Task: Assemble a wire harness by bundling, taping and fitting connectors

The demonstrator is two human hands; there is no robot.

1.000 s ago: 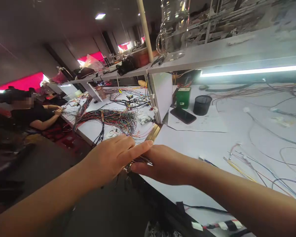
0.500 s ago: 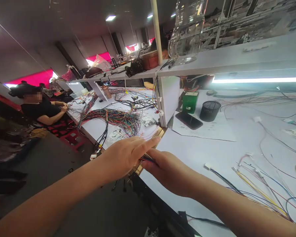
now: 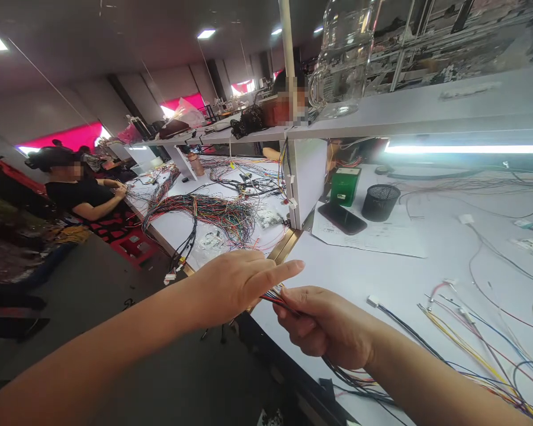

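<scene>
A bundle of thin coloured wires (image 3: 272, 296) runs between my two hands above the bench edge. My right hand (image 3: 326, 325) is closed round it, thumb on top and fingers curled below; dark wires (image 3: 344, 376) hang out under that hand towards the bench. My left hand (image 3: 233, 287) is closed at the bundle's other end, its thumb stretched out over the wires and its other fingers largely hidden. A white connector (image 3: 373, 302) on dark wires lies on the bench to the right, near loose yellow, blue and red wires (image 3: 464, 346).
A phone (image 3: 342, 219) and a black mesh cup (image 3: 381, 202) rest on paper beside a green box (image 3: 345, 186). A large wire heap (image 3: 204, 213) covers the left bench. A glass jug (image 3: 344, 65) stands on the shelf. One co-worker (image 3: 80, 192) sits at the left; another is behind the shelf.
My right hand has drawn back slightly right and turned, showing its curled fingers and the wires below. My left hand stays close by, its thumb now further right. The view has shifted a little.
</scene>
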